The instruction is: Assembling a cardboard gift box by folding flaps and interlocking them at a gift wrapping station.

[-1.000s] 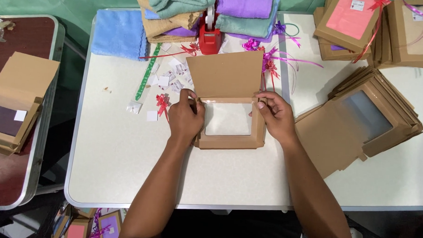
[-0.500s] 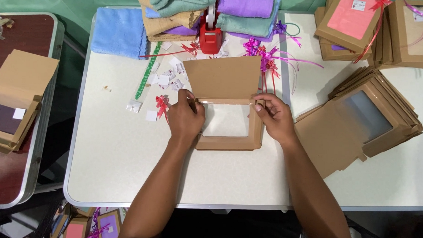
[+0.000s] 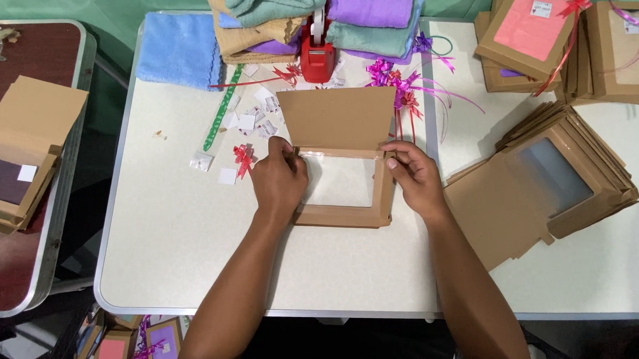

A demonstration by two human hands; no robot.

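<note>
A flat brown cardboard box [image 3: 339, 214] with a clear window lies on the white table [image 3: 190, 231], its plain flap [image 3: 336, 116] raised behind it. My left hand [image 3: 280, 182] presses the box's left edge near the fold, fingers curled on the cardboard. On the opposite side my right hand [image 3: 411, 177] pinches the right corner at the fold. Both hands hold the same box.
A fanned stack of flat window boxes [image 3: 546, 184] lies to the right. Folded towels [image 3: 318, 17], a red tape dispenser [image 3: 317, 55] and ribbon bows [image 3: 397, 79] are at the back. Paper scraps [image 3: 254, 117] lie at left, finished boxes [image 3: 551, 39] at back right.
Both hands shifted slightly up along the box's sides toward the fold. The flap stands a little more upright than before.
</note>
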